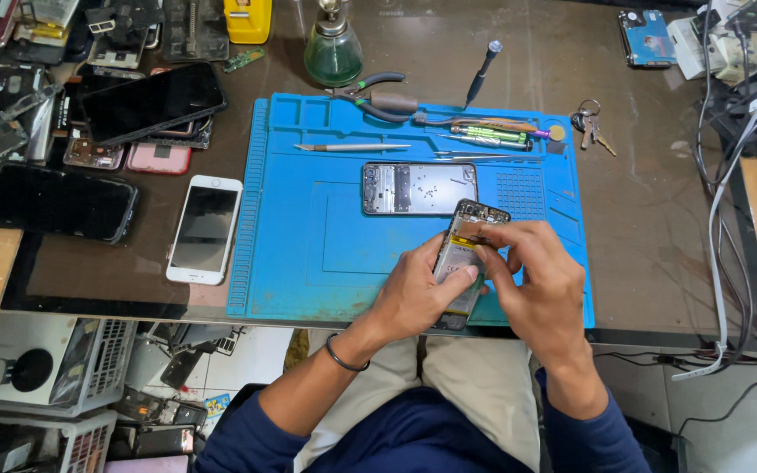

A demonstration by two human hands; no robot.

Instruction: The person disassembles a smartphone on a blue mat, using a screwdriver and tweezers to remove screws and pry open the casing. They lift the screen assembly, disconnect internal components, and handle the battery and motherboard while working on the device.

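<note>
Gripping the opened phone (464,254) between them, left hand (413,293) and right hand (536,285) both clasp it.

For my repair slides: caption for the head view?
Both hands hold an opened phone over a blue mat.

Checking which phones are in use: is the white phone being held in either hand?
No: the white phone lies on the table left of the blue mat, while both hands hold the opened phone.
</note>
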